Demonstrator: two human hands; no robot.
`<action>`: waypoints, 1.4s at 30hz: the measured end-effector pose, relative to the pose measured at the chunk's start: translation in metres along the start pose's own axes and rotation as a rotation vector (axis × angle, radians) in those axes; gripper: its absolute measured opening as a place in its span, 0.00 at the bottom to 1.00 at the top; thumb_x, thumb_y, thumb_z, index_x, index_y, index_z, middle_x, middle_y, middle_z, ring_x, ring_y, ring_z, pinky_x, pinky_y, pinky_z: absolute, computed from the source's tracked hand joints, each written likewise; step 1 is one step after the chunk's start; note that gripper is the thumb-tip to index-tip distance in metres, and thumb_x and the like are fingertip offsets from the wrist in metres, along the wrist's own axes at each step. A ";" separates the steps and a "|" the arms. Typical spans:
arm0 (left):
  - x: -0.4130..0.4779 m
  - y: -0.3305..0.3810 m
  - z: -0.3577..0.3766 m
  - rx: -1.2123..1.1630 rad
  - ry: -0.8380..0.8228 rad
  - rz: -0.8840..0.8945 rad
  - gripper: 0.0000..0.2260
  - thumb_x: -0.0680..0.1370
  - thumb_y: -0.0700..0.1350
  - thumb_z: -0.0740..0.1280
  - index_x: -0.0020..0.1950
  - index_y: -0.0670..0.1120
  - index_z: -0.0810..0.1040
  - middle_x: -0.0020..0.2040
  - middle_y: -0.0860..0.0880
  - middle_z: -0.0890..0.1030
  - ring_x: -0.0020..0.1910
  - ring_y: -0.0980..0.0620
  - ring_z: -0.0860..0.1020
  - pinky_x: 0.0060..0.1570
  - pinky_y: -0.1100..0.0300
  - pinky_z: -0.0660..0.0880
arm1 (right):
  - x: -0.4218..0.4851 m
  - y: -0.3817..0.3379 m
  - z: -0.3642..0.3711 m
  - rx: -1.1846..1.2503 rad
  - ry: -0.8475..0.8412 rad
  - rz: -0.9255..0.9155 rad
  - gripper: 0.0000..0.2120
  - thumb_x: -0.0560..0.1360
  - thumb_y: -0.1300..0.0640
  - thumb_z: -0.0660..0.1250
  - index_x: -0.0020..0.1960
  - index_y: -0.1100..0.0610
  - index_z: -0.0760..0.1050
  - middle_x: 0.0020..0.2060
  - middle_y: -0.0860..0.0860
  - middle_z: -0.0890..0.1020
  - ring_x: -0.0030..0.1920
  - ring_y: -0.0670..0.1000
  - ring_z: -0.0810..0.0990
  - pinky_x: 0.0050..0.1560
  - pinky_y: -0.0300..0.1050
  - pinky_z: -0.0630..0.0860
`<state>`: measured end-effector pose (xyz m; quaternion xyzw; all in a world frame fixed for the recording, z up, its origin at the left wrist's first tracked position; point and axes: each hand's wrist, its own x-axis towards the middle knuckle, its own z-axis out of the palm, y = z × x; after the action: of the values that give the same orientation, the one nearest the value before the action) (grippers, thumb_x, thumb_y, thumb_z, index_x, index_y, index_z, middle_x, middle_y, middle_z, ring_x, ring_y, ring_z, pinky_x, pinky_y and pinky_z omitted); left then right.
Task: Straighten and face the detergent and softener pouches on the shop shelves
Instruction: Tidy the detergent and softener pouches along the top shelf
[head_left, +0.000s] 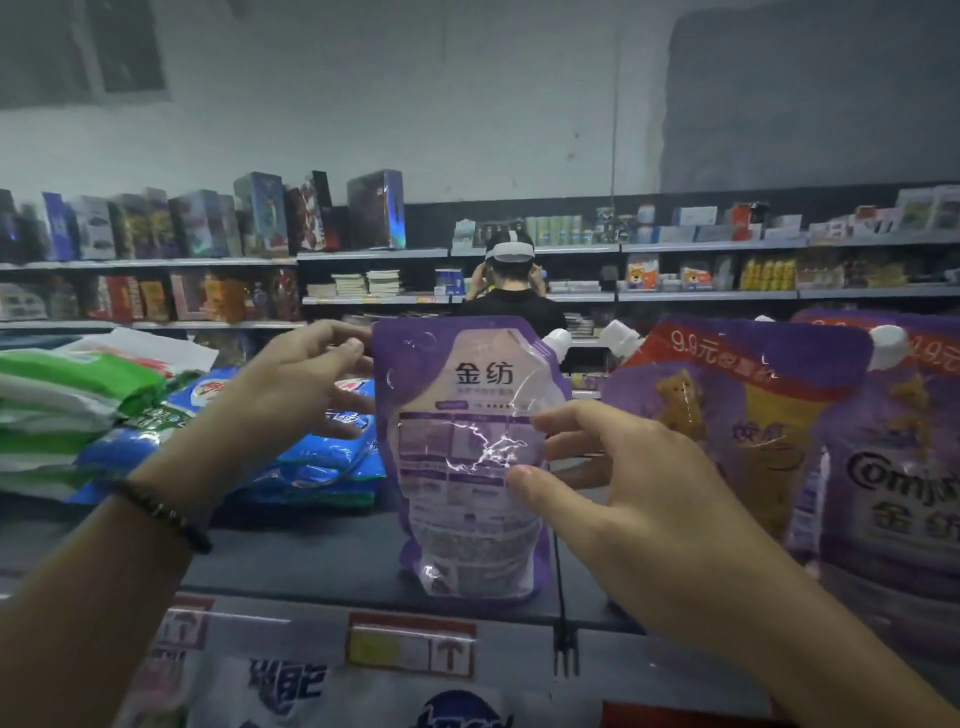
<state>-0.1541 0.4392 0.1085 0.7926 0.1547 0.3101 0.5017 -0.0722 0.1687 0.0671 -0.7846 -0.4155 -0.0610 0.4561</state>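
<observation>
A purple softener pouch (467, 493) stands upright on the dark top shelf (311, 561) of a shop gondola, held between two bare hands, with its printed back panel of small text turned toward the camera and its white spout cap (558, 339) at the upper right corner. The left hand (291, 384) pinches the pouch's top left corner between thumb and forefinger, its other fingers stretched out loosely beside the pouch's left edge; a dark bead bracelet (166, 514) circles that wrist. The right hand (634, 499) grips the pouch's right edge at mid-height – the thumb (522, 480) pressed onto the glossy face, the fingers curled at the edge. Just to the right stands a neighbouring pouch (737, 415) with a bear picture and a red price banner, and beyond it a Comfort-branded pouch (893, 493), both upright and showing their fronts. To the left lie stacked blue bags (322, 457) and, further left, a pile of green-and-white bags (67, 395). Red-framed price tags (410, 644) line the shelf's front edge below the pouch. Across the aisle, a person in a black shirt (511, 306) with a white band round the head stands with their back to the camera – both hands raised to the head – before wall shelves (706, 296) stocked with boxes and books.
</observation>
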 end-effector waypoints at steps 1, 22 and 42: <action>0.001 -0.003 -0.002 -0.032 -0.045 -0.004 0.13 0.89 0.46 0.58 0.57 0.49 0.83 0.53 0.45 0.88 0.45 0.43 0.86 0.48 0.45 0.81 | 0.000 -0.003 0.003 -0.008 0.022 0.008 0.22 0.75 0.35 0.72 0.67 0.39 0.77 0.52 0.36 0.83 0.50 0.34 0.83 0.51 0.37 0.83; -0.004 -0.027 -0.006 0.065 -0.315 0.157 0.10 0.83 0.37 0.69 0.60 0.50 0.84 0.48 0.47 0.90 0.44 0.41 0.88 0.45 0.48 0.87 | 0.031 -0.009 0.031 -0.006 -0.070 0.151 0.09 0.74 0.40 0.77 0.51 0.33 0.80 0.49 0.33 0.86 0.53 0.39 0.85 0.60 0.50 0.83; -0.029 -0.031 0.020 0.146 -0.282 0.357 0.22 0.72 0.38 0.78 0.62 0.56 0.82 0.49 0.54 0.89 0.49 0.54 0.88 0.52 0.52 0.85 | 0.071 -0.009 0.038 0.104 -0.319 0.112 0.18 0.68 0.38 0.81 0.45 0.44 0.75 0.33 0.28 0.82 0.39 0.25 0.79 0.43 0.22 0.74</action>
<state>-0.1612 0.4230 0.0655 0.8769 -0.0373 0.2683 0.3970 -0.0433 0.2429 0.0851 -0.7816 -0.4410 0.1115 0.4269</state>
